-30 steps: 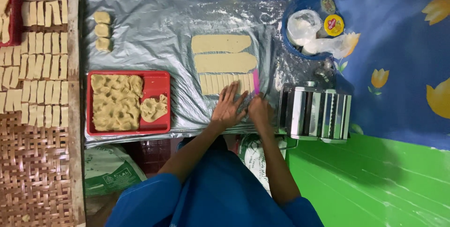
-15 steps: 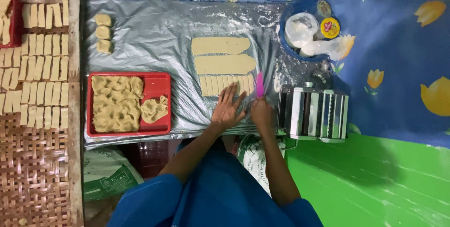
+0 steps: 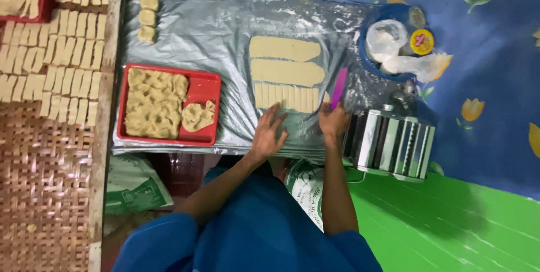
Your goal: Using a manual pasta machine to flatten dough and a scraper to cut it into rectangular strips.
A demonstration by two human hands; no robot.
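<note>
Left hand point(image 3: 269, 134) flat near cut dough strips point(image 3: 286, 96); right hand point(image 3: 334, 120) grips pink scraper point(image 3: 338, 88).

Everything placed from where the right hand point(image 3: 333, 121) grips. Just right of the grip sits a metal dough roller machine point(image 3: 391, 143). Beyond it and a bit right is a blue bowl point(image 3: 364, 61) holding plastic bags and a yellow lid point(image 3: 422, 41). Straight ahead, just past the grip, 2 flat dough sheets point(image 3: 284, 49) lie side by side. Well left is a red tray point(image 3: 203, 87) with crumpled dough. Far ahead-left are 3 dough lumps point(image 3: 147, 18). Even further left, rows of cut pieces point(image 3: 56, 64) lie on a woven mat point(image 3: 45, 182).
</note>
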